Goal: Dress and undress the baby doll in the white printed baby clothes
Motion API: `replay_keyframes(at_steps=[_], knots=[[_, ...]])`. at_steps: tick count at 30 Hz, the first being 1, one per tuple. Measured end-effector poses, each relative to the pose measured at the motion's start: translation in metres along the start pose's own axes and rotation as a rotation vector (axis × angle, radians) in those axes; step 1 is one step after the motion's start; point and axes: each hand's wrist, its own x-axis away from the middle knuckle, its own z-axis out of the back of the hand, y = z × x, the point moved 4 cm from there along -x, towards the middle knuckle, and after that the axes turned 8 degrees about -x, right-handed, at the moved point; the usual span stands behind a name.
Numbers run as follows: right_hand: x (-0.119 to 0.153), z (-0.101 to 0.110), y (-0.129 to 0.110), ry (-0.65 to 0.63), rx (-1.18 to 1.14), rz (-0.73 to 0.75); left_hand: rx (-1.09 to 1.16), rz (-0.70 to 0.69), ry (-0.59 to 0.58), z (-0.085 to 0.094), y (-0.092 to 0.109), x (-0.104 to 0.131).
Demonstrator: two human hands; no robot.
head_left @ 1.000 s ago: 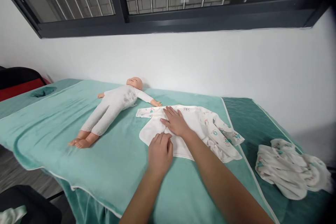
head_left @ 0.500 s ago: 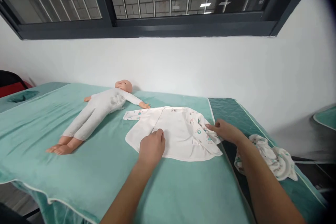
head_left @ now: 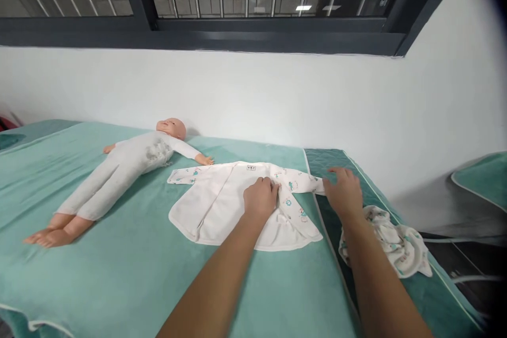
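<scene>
A white baby shirt with small printed figures on its sleeves lies spread on the green sheet, front opening upward. My left hand rests on the shirt's chest near the right-side armpit, its fingers curled down and closed on the cloth. At the end of the straightened right-side sleeve is my right hand. Its thumb is beside the cuff, and the fingers stand apart from the thumb. A baby doll in a white body suit lies on its back to the left, one hand close to the left-side sleeve.
A crumpled printed cloth bundle lies on the darker green cover beyond my right forearm. The green sheet covers the table, which stands against a white wall under a barred window. Another green-covered surface shows at far right.
The right-side sleeve, earlier folded down over the shirt, now extends outward to the right. My left hand has moved right and up across the shirt. The view has shifted slightly right.
</scene>
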Motion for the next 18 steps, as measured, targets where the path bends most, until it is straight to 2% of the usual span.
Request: replay_keyframes(at_steps=[3, 6, 11, 15, 18], knots=[[0.004, -0.009, 0.010, -0.112, 0.056, -0.150, 0.005, -0.053, 0.045, -0.002, 0.001, 0.004], [0.005, -0.013, 0.020, -0.225, 0.019, -0.305, 0.049, -0.054, 0.054, -0.001, -0.002, 0.005], [0.001, -0.008, 0.022, -0.166, -0.039, -0.310, 0.111, -0.074, 0.053, 0.002, -0.003, 0.005], [0.004, -0.014, 0.028, -0.280, 0.013, -0.376, 0.154, -0.074, 0.054, 0.003, -0.004, 0.006], [0.005, -0.017, 0.033, -0.317, 0.066, -0.381, 0.214, -0.062, 0.053, 0.003, -0.005, 0.006]])
